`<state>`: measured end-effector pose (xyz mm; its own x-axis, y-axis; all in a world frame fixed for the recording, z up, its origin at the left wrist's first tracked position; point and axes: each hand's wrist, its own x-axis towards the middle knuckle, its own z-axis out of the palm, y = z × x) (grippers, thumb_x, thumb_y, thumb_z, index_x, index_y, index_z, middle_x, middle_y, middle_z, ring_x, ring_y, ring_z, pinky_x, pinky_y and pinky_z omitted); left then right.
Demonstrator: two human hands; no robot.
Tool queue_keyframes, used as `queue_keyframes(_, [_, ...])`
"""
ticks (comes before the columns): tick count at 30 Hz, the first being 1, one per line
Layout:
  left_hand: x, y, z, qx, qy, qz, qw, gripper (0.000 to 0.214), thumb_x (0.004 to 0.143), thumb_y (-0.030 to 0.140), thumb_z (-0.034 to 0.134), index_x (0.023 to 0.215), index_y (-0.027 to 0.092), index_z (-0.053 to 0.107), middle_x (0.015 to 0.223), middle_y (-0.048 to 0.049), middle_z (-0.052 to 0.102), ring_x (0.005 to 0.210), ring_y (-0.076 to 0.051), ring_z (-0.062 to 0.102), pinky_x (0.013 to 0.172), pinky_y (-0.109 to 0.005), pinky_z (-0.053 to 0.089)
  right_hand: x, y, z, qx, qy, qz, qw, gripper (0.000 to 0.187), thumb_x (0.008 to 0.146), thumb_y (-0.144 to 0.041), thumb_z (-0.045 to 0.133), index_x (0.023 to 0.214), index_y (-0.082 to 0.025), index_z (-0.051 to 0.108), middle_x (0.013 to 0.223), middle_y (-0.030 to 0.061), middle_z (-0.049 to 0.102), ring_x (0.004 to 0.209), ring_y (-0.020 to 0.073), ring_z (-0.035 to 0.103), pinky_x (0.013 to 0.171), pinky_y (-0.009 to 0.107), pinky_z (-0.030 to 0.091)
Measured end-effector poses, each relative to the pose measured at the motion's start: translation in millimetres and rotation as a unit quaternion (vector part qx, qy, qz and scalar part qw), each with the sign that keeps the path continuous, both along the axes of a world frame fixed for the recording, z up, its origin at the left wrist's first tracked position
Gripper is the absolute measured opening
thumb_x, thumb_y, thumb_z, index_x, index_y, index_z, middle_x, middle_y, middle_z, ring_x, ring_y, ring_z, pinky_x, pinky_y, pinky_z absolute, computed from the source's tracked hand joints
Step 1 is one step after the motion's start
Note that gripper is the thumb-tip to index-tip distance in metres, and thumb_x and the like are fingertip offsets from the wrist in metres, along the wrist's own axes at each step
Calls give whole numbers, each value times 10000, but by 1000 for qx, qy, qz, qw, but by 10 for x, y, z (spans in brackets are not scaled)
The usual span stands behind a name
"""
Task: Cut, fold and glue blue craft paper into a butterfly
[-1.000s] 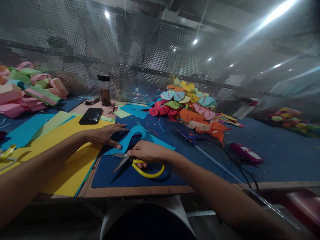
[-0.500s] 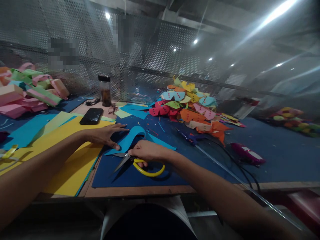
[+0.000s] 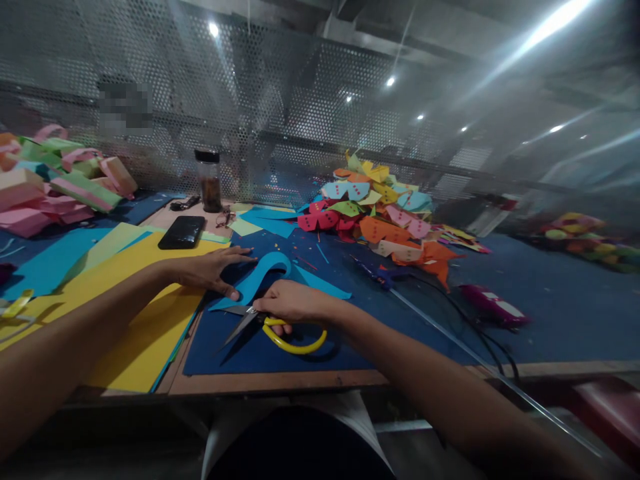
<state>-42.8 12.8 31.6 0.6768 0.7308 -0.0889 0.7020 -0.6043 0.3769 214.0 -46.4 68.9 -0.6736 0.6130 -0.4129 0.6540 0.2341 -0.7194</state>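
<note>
My right hand (image 3: pixel 295 303) is closed round scissors (image 3: pixel 295 343) with yellow handles. Their metal blades stand apart and point left, the upper one by the near edge of a blue paper piece (image 3: pixel 267 267). That paper arches up in a curl behind my right hand, and part of it is hidden there. My left hand (image 3: pixel 213 272) lies with fingers stretched out, its thumb on the left end of the blue paper. Beneath my left wrist and forearm lies a large yellow sheet (image 3: pixel 145 327), stacked over other coloured sheets.
Beyond the yellow sheet are a phone (image 3: pixel 182 233) and a dark-lidded bottle (image 3: pixel 210 183). Folded paper shapes (image 3: pixel 385 207) are piled at the back, paper boxes (image 3: pixel 65 187) at left. A glue gun (image 3: pixel 373 272) with a cord and a purple pouch-like item (image 3: pixel 494 305) lie right.
The scissors and my right hand have shifted very slightly left. My left hand and the blue paper look the same.
</note>
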Motion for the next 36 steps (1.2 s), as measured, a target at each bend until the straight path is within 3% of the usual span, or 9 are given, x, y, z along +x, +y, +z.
queue_keyframes(7, [45, -29, -22, 12, -11, 10, 1000, 1077, 743, 801, 695, 1608, 272, 331, 1733, -128, 197, 1582, -397, 168, 1256, -566, 218, 56, 20, -32, -2, -4, 5, 1000, 470, 991, -276, 484, 544, -154, 568, 453, -5, 575, 412, 87, 519, 544, 194, 438])
queue_keyframes(13, [183, -104, -30, 30, -34, 12, 999, 1022, 747, 801, 692, 1567, 260, 410, 1691, -123, 329, 1560, -382, 255, 1253, -526, 245, 199, -2, 21, -5, -13, -9, 1000, 456, 995, -283, 489, 558, -164, 538, 458, -24, 562, 407, 82, 497, 558, 201, 437])
queue_keyframes(21, [384, -180, -47, 46, -75, 44, 995, 976, 777, 765, 690, 1544, 219, 436, 1638, -165, 416, 1516, -406, 343, 1227, -555, 286, 417, 12, 87, 8, -47, -27, 998, 484, 1010, -300, 487, 547, -165, 534, 434, -33, 523, 407, 85, 467, 531, 210, 409])
queue_keyframes(26, [366, -188, -8, 28, -107, 31, 993, 834, 807, 751, 670, 1472, 277, 498, 1647, -91, 419, 1524, -344, 355, 1228, -489, 327, 466, 13, 80, 1, -42, -29, 999, 487, 1011, -288, 482, 540, -172, 510, 431, -36, 518, 410, 84, 468, 517, 208, 394])
queue_keyframes(36, [214, -184, 32, -43, -70, -6, 997, 1018, 694, 748, 780, 1532, 288, 434, 1704, -109, 300, 1571, -389, 223, 1268, -557, 233, 437, 27, 82, -7, -40, -25, 999, 479, 1012, -283, 491, 555, -161, 572, 432, -31, 536, 407, 95, 478, 493, 215, 382])
